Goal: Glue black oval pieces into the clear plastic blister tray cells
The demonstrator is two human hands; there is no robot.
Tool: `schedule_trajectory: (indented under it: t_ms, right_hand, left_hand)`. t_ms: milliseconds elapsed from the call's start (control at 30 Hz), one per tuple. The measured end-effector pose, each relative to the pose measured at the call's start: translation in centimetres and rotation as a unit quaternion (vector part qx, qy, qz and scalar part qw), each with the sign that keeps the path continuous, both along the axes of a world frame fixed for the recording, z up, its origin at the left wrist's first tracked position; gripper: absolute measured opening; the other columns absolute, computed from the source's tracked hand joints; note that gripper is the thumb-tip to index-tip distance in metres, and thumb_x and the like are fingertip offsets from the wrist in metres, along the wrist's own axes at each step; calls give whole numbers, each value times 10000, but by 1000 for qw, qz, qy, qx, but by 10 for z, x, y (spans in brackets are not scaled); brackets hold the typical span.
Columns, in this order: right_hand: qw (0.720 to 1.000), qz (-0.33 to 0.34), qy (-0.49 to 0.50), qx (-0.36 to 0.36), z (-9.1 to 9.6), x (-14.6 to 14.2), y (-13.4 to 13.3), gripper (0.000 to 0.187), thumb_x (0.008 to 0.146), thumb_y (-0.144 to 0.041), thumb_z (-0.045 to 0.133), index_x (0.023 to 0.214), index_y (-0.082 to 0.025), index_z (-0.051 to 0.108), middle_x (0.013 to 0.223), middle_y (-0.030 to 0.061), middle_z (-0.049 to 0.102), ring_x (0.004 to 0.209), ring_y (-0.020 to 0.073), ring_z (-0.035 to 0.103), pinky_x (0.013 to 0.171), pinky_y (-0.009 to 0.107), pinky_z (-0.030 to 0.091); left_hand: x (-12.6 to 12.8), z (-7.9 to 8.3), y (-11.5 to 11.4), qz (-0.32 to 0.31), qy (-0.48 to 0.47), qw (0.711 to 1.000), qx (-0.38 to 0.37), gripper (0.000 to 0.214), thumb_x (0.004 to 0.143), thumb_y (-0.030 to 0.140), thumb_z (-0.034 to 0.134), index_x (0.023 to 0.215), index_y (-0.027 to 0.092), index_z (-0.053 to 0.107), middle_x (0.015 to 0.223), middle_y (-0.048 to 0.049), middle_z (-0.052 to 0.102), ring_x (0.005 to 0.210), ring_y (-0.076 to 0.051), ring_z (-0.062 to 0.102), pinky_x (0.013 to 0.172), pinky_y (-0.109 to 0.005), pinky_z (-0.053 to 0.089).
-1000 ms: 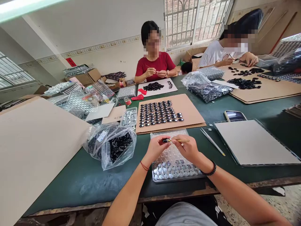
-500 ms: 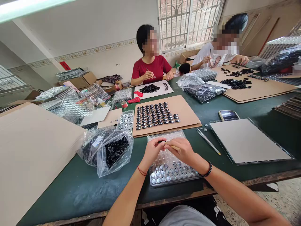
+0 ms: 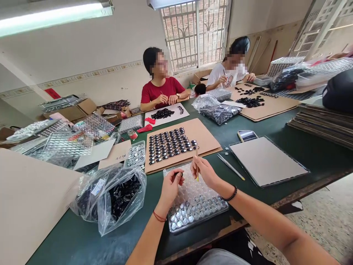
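Note:
Between the fingertips of my left hand (image 3: 170,186) is a small black oval piece (image 3: 179,174). My right hand (image 3: 205,172) grips a thin wooden stick (image 3: 197,176) with a yellowish end, held nearly upright. The hands are a little apart, both over a clear plastic tray (image 3: 189,189). Round silver pieces (image 3: 190,219) fill the near rows of its pockets. Beyond the tray, black oval pieces with shiny silvery tops (image 3: 168,145) stand in rows on a brown cardboard sheet (image 3: 205,136).
An open plastic bag of black pieces (image 3: 122,195) and a box of silver discs (image 3: 136,154) lie left. Tweezers (image 3: 231,166), a phone (image 3: 247,135) and a grey board (image 3: 268,160) are right. Two co-workers (image 3: 162,90) (image 3: 226,73) sit opposite.
My hands have moved apart, and the stick has swung from lying flat near the black piece to nearly upright. The view has turned right. The red-shirted co-worker's hands have come together.

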State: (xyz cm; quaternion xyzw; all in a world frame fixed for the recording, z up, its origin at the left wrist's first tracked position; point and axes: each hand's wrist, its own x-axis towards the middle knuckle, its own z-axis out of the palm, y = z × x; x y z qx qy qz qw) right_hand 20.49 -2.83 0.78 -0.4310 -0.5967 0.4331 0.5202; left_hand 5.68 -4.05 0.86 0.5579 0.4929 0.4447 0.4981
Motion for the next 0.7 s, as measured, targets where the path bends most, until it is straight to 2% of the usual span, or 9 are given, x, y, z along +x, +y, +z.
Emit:
schedule_trajectory:
  t_ms: [100,167,300,400,500,567,633,700]
  right_hand:
    - [1000,-4,-30,-3,-5,0,3,258,821,-387,453,685,-172,495,636,-5,546,542,102,503,494,209,388]
    - [998,19,-66,-11,-9,0,5,134,762,-301,544,806,-174,543,752,8,591,627,112,540,533,206,406]
    - [992,52,-109,-23,-13,0,6,148,710,-193,571,855,-162,580,788,15,623,641,115,573,549,207,428]
    - [989,58,-133,-19,-11,1,8,192,684,-162,587,875,-164,611,750,1,637,621,113,575,548,206,432]
    - [985,26,-168,-14,-5,12,28,151,705,-200,582,840,-159,634,731,5,642,645,126,575,576,225,436]
    - [980,-28,-196,-15,3,28,55,152,752,-231,540,844,-146,627,765,25,641,709,143,577,627,249,438]
    - [970,-90,-225,-17,10,46,89,175,794,-223,491,889,-136,610,860,57,634,796,158,571,685,270,432]
    - [958,-124,-259,-20,13,61,120,139,794,-201,507,861,-131,606,895,69,623,843,168,560,738,292,422]
  left_hand:
    - [-1,2,-1,-30,30,999,13,263,763,339,522,922,142,592,671,-28,609,587,-127,557,590,-261,462]
    - [-1,3,-2,-50,56,997,30,282,772,336,509,974,153,584,733,-39,624,610,-132,565,624,-276,468]
    - [1,2,-5,-85,91,991,53,284,784,319,491,1011,163,558,819,-54,626,640,-135,562,651,-286,463]
    - [3,-2,-5,-77,102,990,55,306,794,318,476,1060,169,472,803,-47,632,618,-133,565,629,-283,457]
    - [-5,1,-2,-38,149,986,59,364,784,333,488,1100,177,395,710,-13,628,586,-145,571,596,-278,444]
    - [-25,7,1,11,223,971,83,332,783,350,483,1067,184,435,692,-7,622,611,-160,575,620,-290,433]
    - [-58,12,4,87,310,941,107,265,794,360,458,995,194,504,739,-22,628,673,-175,578,667,-303,421]
    - [-97,11,3,161,395,898,108,237,797,348,446,955,198,540,806,-38,631,721,-188,577,683,-303,417]
